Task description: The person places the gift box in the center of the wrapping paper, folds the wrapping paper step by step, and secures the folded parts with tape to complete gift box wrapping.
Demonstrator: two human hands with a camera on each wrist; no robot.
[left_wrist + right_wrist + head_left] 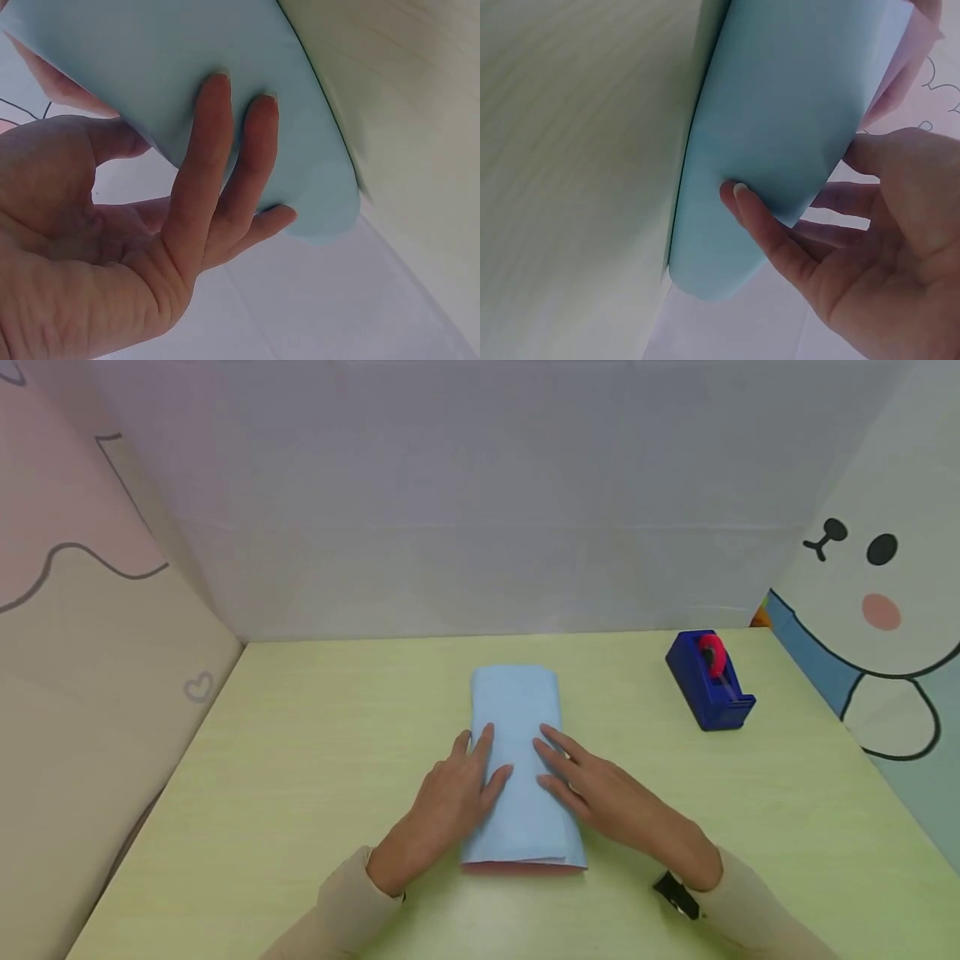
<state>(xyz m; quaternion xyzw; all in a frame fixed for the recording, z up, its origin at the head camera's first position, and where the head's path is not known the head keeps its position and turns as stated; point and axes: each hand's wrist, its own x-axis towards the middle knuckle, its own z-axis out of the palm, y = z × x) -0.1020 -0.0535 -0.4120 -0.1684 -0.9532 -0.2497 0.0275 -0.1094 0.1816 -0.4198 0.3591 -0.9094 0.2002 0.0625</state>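
A light blue sheet of paper, folded into a long strip, lies lengthwise on the table in front of me. A pink underside shows along its near edge, where the layers stand slightly apart. My left hand rests on the left side of the strip, fingers spread and fairly straight. From the right, my right hand touches the paper with its fingertips, also spread. Both wrist views show fingers lying against the blue face and each thumb by the paper's edge; neither hand grips it.
A blue tape dispenser with a red tape roll stands at the back right of the pale yellow table. A light wall covering rises behind the table, and printed panels flank both sides.
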